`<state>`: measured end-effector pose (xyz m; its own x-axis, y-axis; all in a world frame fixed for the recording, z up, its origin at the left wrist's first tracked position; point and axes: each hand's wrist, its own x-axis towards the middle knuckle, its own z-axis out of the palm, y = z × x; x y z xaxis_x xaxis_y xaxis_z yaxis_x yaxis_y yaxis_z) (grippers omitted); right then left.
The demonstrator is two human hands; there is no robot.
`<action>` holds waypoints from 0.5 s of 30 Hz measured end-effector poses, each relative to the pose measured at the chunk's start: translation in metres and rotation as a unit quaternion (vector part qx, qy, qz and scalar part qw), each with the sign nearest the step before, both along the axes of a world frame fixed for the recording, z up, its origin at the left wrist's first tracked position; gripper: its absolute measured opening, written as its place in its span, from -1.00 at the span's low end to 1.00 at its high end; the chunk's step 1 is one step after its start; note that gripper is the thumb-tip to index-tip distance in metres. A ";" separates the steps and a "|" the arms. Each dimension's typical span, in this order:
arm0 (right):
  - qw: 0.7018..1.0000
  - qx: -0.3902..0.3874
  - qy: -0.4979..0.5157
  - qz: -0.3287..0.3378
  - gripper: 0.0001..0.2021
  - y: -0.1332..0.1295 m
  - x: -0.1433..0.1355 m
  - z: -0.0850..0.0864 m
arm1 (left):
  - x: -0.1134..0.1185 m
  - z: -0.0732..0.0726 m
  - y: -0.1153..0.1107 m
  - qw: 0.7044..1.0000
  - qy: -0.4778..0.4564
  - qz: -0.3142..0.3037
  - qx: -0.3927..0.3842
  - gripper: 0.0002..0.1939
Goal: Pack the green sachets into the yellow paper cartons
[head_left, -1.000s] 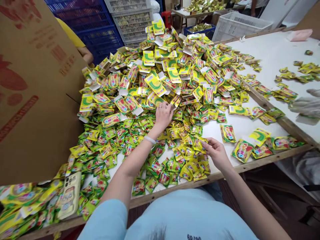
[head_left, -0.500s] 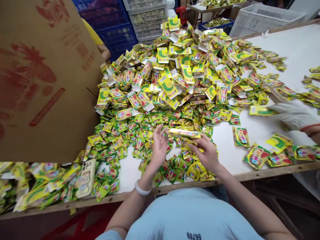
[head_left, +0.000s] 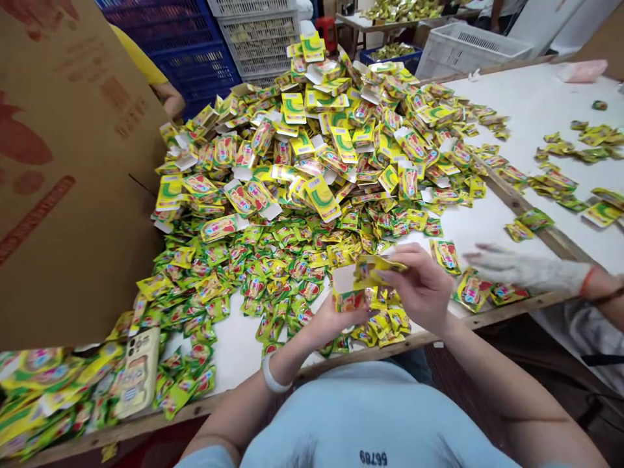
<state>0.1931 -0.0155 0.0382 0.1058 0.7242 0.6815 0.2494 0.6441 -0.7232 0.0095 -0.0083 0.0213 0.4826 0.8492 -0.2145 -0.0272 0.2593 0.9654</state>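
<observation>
My left hand (head_left: 334,322) is closed round a small printed candy box (head_left: 350,300), its white flap standing up. Just above the box's top, my right hand (head_left: 424,286) pinches a yellow candy packet (head_left: 369,270); whether part of it is inside the box I cannot tell. Below and beside my hands lie loose yellow packets (head_left: 385,328) and green packets (head_left: 273,286). Beyond them rises a big heap of yellow candy boxes (head_left: 341,143), many with their white flaps open.
A large brown carton (head_left: 73,227) stands at the left, near a phone (head_left: 139,374). On the right, a co-worker's gloved hand (head_left: 526,270) reaches over flat packs by the wooden table edge (head_left: 517,311). Blue crates (head_left: 195,78) and a white crate (head_left: 468,49) stand behind.
My left hand has turned the box from lying sideways to upright, gripping it from below. My right hand now holds a yellow packet at its top. The co-worker's gloved hand has moved nearer.
</observation>
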 end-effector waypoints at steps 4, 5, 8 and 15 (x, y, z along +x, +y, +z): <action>0.982 0.014 -0.149 0.116 -0.84 0.014 -0.001 0.007 | -0.005 0.007 -0.009 0.999 0.025 -0.041 -0.020 -0.57; 0.970 -0.006 -0.197 0.146 -0.84 0.014 0.001 0.008 | -0.007 0.006 -0.009 0.998 0.034 -0.048 -0.023 -0.57; 0.915 -0.103 -0.323 0.221 -0.82 0.007 0.009 0.017 | -0.012 0.001 -0.008 0.993 0.073 -0.094 -0.021 -0.63; 0.926 -0.181 -0.250 0.220 -0.88 -0.017 0.026 0.005 | -0.009 -0.011 -0.014 0.980 0.105 -0.171 -0.009 -0.58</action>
<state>0.2187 -0.0322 0.0431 -0.5159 0.8128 0.2706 0.3822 0.5011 -0.7764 0.0004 -0.0222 0.0100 0.6816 0.6415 -0.3521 0.2618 0.2356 0.9359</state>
